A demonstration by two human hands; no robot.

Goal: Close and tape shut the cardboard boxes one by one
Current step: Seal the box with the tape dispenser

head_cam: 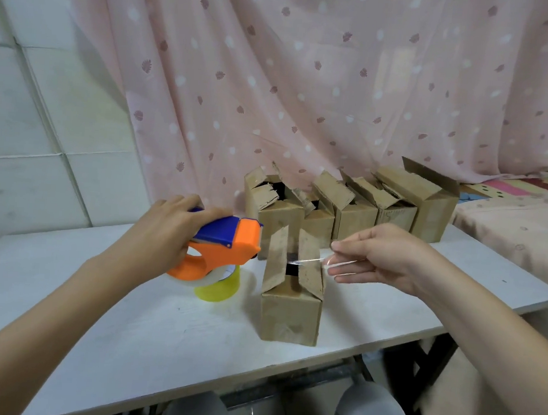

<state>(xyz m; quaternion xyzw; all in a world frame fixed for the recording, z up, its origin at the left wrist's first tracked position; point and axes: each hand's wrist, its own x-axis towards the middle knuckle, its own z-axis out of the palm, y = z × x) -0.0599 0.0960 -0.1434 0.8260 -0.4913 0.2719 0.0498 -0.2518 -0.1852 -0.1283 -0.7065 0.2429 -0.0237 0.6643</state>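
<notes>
Left hand (167,229) grips the tape dispenser (227,246); right hand (379,257) pinches clear tape (308,261) above the open box (291,292) mid-table; thin film likely clings, best held by its edges.

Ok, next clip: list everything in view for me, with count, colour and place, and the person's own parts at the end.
near box: one, brown cardboard, table centre, top flaps standing open
back boxes: about five, brown cardboard, in a row at the table's far edge, flaps open
tape dispenser: one, orange and blue, left of the near box, in the left hand
tape strip: one, clear, stretched over the near box's opening
yellow object: one, on the table under the dispenser
table: one, white
curtain: one, pink with spots, behind the table
left hand: grips the dispenser
right hand: fingers pinch the tape's end
</notes>
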